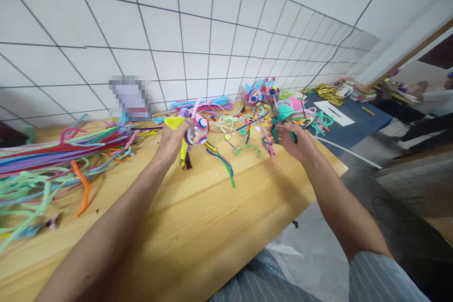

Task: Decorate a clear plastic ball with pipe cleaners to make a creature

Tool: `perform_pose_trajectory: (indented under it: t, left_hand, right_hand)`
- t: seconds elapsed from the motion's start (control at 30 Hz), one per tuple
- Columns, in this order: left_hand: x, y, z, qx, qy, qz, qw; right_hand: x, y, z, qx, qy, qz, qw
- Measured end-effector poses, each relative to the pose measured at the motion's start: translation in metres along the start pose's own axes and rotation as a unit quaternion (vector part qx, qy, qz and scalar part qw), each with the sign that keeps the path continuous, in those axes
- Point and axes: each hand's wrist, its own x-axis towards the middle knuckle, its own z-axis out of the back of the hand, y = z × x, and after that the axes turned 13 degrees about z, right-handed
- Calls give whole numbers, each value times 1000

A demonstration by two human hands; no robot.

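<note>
My left hand [172,140] is closed around a colourful pipe-cleaner figure [197,131], with a clear round body, pink, white and blue spirals, yellow parts and a dark tassel hanging below. Over the right part of the table, my right hand [292,138] grips scissors with dark green handles [275,132]; their blades point away toward the wall. Two similar finished-looking figures [255,96] stand against the wall beyond the scissors. Blue and green pipe cleaners [222,165] lie on the wood between my hands.
Bundled pipe cleaners [63,151] and a loose orange one [81,188] cover the left of the wooden table [219,226]. Pink and blue bundles [201,104] lie along the tiled wall. A dark blue surface [368,120] at right holds gold material [327,93] and white card [334,113].
</note>
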Motion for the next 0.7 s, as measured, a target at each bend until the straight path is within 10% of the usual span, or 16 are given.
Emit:
perform_pose_trajectory:
  t: [0.17, 0.43, 0.7]
  left_hand:
    - [-35, 4, -32, 43, -59, -121, 990]
    - [-69, 9, -44, 109, -85, -211, 968]
    - [-84, 7, -46, 101, 22, -150, 983]
  right_hand:
    - [-56, -17, -26, -207, 0, 135, 969]
    - [-100, -38, -84, -406, 28, 393, 825]
    - [-75, -23, -86, -213, -16, 222, 951]
